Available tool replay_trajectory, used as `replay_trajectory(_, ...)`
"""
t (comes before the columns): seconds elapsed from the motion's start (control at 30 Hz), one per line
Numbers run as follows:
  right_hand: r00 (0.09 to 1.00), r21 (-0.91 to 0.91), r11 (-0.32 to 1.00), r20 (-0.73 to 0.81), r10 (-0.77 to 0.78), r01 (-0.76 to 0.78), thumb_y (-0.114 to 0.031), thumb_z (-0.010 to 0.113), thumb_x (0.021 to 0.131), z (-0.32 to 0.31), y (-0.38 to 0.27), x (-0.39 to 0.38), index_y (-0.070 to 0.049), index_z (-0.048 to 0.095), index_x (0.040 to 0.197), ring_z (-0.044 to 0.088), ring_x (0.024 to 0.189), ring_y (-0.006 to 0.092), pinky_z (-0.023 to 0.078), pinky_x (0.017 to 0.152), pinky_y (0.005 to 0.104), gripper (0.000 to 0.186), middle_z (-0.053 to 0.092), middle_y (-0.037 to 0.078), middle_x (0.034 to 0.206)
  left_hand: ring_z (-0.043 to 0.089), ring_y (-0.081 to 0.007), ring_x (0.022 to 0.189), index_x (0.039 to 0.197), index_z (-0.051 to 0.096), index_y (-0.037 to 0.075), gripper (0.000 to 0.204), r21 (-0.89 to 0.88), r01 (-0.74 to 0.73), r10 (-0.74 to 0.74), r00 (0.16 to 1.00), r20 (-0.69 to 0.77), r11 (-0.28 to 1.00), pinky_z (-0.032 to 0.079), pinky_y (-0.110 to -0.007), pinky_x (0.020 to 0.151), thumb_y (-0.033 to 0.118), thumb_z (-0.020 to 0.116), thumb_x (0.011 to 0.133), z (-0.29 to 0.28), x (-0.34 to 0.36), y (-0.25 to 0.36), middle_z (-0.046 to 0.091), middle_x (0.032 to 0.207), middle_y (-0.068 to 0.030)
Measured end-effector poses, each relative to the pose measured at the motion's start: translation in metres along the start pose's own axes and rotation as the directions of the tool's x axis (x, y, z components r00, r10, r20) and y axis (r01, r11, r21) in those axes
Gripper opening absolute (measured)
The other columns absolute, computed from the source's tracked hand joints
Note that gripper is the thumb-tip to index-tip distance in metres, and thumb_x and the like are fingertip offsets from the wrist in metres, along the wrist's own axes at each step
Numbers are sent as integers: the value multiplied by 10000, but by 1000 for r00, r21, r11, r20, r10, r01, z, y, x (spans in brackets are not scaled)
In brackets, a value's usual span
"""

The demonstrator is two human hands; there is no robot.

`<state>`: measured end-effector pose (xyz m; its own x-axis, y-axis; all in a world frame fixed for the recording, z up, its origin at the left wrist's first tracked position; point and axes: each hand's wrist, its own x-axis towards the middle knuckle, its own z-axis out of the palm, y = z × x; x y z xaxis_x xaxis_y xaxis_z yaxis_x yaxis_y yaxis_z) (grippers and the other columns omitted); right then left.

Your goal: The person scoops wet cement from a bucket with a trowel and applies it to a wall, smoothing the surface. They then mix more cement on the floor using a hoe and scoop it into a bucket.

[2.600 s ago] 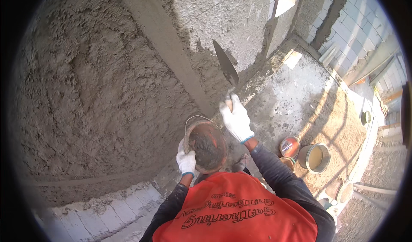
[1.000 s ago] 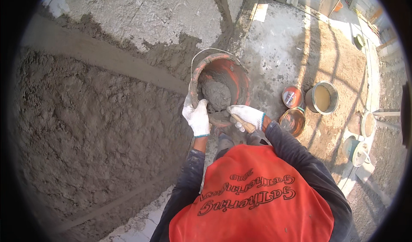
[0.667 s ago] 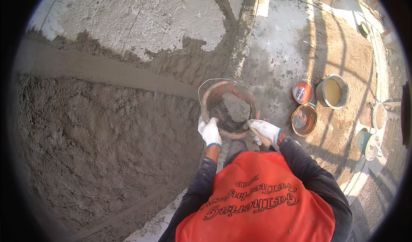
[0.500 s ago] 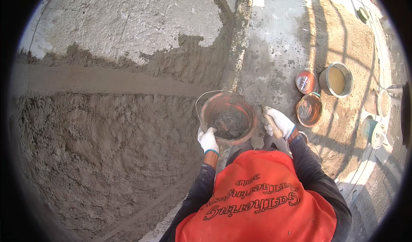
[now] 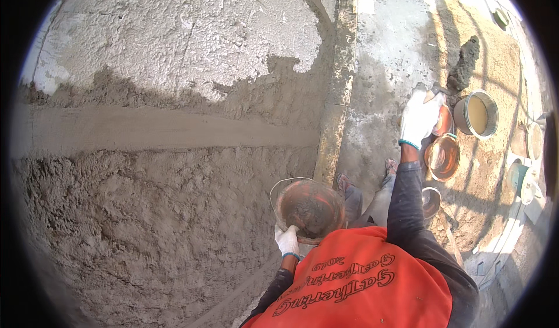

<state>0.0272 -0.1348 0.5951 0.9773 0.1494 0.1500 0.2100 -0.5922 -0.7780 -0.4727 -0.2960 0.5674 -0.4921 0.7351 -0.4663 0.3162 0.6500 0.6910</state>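
Left hand gripping bucket at the rim, grey mortar inside. Bucket's in front of the torso, near the floor's left edge. Right hand clenched round trowel, mortar on its far end, near pail.

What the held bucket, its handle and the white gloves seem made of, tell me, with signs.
Bucket: probably plastic or rubber, matt; orange-red shows through grey smears.
Handle: likely metal wire, being thin and smoothly arched; finish unclear.
Gloves: apparently knitted fabric, perhaps cotton, matt white; they fit closely, with blue-edged cuffs.
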Motion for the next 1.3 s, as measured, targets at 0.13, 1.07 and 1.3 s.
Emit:
replay_trajectory(0.13, 795, 151, 926, 572, 203, -345, -344, 585, 1068, 111, -126, -139, 24, 508, 1425, 747, 1064, 453, 576, 947, 543, 519, 739, 272, 1172, 691, -249, 1054, 1355, 632, -3, 572, -70, -37, 38, 999, 14, 997, 556, -366, 911, -48, 688, 787, 5, 2, 2, 715, 1202, -102)
replay_trajectory(1.07, -256, 313, 189, 927, -274, 931, -288, 660, 1007, -111, 66, -19, -67, 598, 1228, 791, 867, 425, 619, 730, 577, 318, 755, 224, 968, 711, -487, 1079, 1201, 738, -39, 410, -17, -817, 811, 569, 135, 576, 583, -513, 923, 169, 736, 848, 203, -89, 203, 742, 1106, -291)
replay_trajectory(1.3, -56, 138, 144, 884, -464, 980, -238, 659, 991, -98, 66, 44, -36, 632, 1161, 784, 768, 396, 614, 621, 513, 266, 767, 207, 895, 706, -487, 920, 1084, 724, -16, 234, -94, -868, 873, 484, 53, 487, 573, -519, 790, 79, 728, 871, 218, -116, 249, 715, 950, -260)
